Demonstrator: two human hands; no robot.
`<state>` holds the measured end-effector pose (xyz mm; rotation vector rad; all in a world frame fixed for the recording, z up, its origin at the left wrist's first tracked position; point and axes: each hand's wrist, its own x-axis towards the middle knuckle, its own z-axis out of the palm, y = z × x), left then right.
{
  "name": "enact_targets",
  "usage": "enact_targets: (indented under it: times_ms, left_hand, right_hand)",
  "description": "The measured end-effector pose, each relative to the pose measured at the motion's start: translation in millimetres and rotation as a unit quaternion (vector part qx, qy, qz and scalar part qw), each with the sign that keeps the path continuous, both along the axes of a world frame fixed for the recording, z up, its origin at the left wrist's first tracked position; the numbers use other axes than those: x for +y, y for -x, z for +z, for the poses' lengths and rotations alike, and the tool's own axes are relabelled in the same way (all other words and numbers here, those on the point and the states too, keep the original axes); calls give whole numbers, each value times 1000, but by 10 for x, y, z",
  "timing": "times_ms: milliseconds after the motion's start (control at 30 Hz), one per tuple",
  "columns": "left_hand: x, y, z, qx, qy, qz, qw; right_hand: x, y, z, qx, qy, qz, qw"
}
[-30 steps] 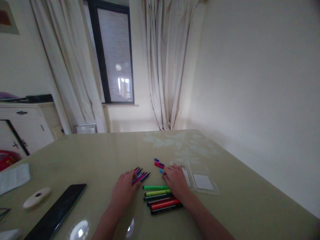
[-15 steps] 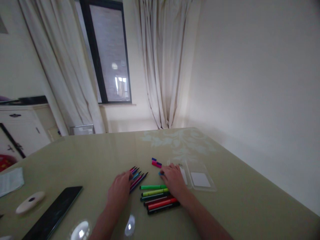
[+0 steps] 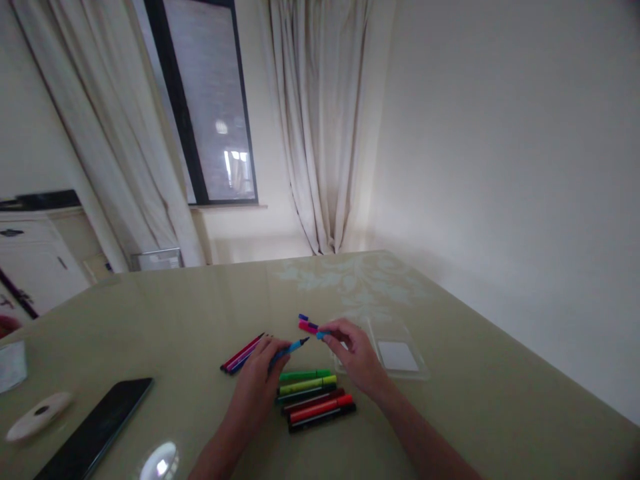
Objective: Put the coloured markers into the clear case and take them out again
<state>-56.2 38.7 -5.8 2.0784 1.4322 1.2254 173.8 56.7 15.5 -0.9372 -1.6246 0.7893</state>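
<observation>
My left hand [image 3: 261, 367] is closed around a blue felt-tip pen [image 3: 293, 347], whose bare dark tip points to the right. Facing that tip, a light-blue pen cap [image 3: 323, 335] sits pinched in the fingers of my right hand [image 3: 354, 347]. A small gap separates cap and tip. Uncapped pens in red and purple [image 3: 241, 355] lie left of my left hand, partly hidden by it. Loose pink and dark-blue caps [image 3: 307, 327] rest beyond my right fingertips. Between my wrists lies a row of capped pens, among them a green pen [image 3: 305, 375] and a red pen [image 3: 320, 408].
A clear plastic case [image 3: 420, 372] with a white card lies open behind my right hand. To the left are a black phone [image 3: 95, 430], a white oval object [image 3: 40, 417] and a pale cloth or paper [image 3: 13, 367]. The table [image 3: 490, 400] meets the wall at right.
My left hand has raised the blue pen away from the other uncapped pens and toward the right. The right hand has lifted and turned, bringing the light-blue cap opposite the pen's tip.
</observation>
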Motion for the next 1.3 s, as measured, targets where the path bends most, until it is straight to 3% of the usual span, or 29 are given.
enact_targets:
  times_ms: [400,633,800,900,1067,1300]
  left_hand:
    - [-58,-69,10,-1,-5,-21,1000]
    - [-88,-153,-12,-10,47,-24,999]
    - [-72,-187,-36,-5,46,-31,998]
    - [-59,-206,-85,42,49,-32,997]
    - [-80,-214,-124,122,53,-50,990]
    - [-106,-253,-91,111,97,-92,985]
  right_hand:
    - [-26,57,-29,-23,16,25,999]
    - [-48,25,-26,-17,58,45,997]
    - [-62,29,-26,-46,50,38,997]
    - [-45,32,-49,-124,8,-5,992]
    - [79,84,-67,-261,-61,-92,959]
    - [512,326,63,-470,-18,-141,871]
